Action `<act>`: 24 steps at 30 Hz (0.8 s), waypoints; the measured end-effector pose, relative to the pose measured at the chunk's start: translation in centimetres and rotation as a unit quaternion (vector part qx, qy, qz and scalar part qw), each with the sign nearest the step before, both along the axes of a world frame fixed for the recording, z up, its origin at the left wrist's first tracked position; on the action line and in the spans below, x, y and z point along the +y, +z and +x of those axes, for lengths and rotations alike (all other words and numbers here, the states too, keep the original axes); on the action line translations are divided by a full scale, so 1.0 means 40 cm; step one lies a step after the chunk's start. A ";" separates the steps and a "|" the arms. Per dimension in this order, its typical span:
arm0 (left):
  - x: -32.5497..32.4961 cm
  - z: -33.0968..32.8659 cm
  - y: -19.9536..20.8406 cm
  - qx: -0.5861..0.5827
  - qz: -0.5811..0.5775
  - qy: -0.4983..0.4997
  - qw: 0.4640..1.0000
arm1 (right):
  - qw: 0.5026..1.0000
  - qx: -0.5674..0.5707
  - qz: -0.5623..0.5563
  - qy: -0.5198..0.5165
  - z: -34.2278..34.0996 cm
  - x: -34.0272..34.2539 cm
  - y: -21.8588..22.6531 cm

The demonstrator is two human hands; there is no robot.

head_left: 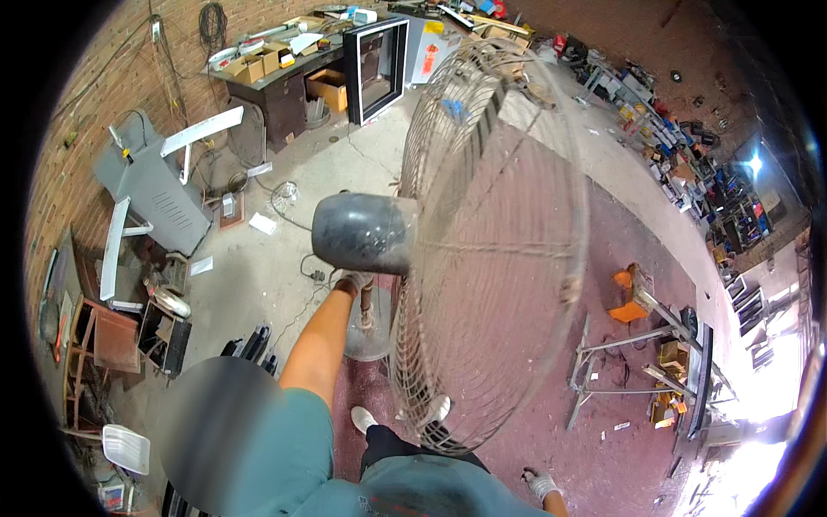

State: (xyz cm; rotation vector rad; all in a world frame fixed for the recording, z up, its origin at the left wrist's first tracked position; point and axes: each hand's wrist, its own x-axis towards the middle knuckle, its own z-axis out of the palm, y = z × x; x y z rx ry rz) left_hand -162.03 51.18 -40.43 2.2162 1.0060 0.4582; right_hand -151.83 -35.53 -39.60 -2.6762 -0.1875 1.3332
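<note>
A large pedestal fan (362, 233) with a dark motor housing and a wide wire cage stands directly before me. Its cage looks dusty and bent in places, and the blades behind the wires are hard to make out. My left arm reaches forward to it. Just below the motor housing, my gloved left hand (351, 279) is closed round the upper part of the stand; the housing hides some of the fingers. The fan's round base (369, 343) rests on the floor. Low at my right side hangs my gloved right hand (541, 484), empty, its fingers loosely apart.
A grey metal cabinet (164, 194) with white panels leans at the left. A cluttered workbench (289, 86) and a black-edged frame (351, 77) stand at the back. To the right are a metal stand (586, 349) with an orange piece (626, 297) and heaped parts (680, 155). A cable trails behind the fan.
</note>
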 end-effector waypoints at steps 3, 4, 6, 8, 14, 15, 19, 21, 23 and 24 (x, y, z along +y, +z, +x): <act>-0.016 0.084 0.030 -0.020 -0.005 0.015 1.000 | 0.999 0.018 -0.034 0.013 0.007 0.040 0.022; -0.021 0.116 0.036 -0.024 -0.003 0.022 0.999 | 0.998 0.022 -0.053 0.028 -0.002 0.123 0.092; -0.061 0.222 0.045 -0.062 -0.027 0.031 0.997 | 1.000 0.017 0.007 -0.013 0.017 -0.021 0.008; -0.079 0.293 0.048 -0.085 -0.029 0.051 0.995 | 0.999 0.013 0.037 -0.013 0.032 -0.048 -0.038; -0.092 0.434 0.037 -0.114 -0.006 0.119 0.986 | 0.998 0.045 0.028 -0.027 0.002 0.105 0.097; -0.097 0.449 0.048 -0.125 -0.017 0.133 0.983 | 0.998 0.041 0.040 -0.032 0.002 0.014 0.025; -0.153 0.510 0.169 -0.137 -0.079 0.164 0.974 | 0.998 0.016 0.058 -0.027 -0.040 -0.028 -0.013; -0.136 0.514 0.181 -0.126 -0.051 0.182 0.974 | 0.997 0.040 0.048 -0.037 -0.031 -0.065 -0.035; -0.094 0.496 0.149 -0.140 -0.024 0.205 0.968 | 0.998 0.050 0.042 -0.016 0.004 -0.068 -0.033; -0.069 0.478 0.128 -0.158 -0.013 0.216 0.963 | 0.998 0.054 0.041 0.001 0.038 -0.043 -0.048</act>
